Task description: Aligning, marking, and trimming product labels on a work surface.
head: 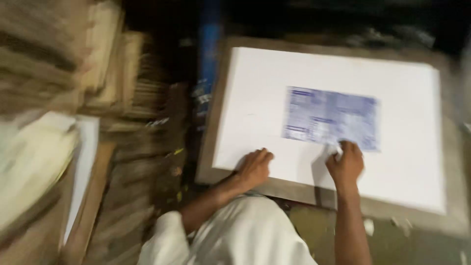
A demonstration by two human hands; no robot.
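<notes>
- the left hand (pixel 254 168) rests flat on the lower left edge of a big white sheet (pixel 274 98).
- the right hand (pixel 346 163) pinches a small white bit at the blue printed patch (pixel 331 118), centre right.
- the sheet lies on a grey board (pixel 454 216).
- blurred cardboard stacks (pixel 113 73) fill the left.

Grey-brown board (pixel 456 196) as work surface, large white sheet (pixel 255 103) flat on it, blue-printed patch (pixel 331 118) at centre.
</notes>
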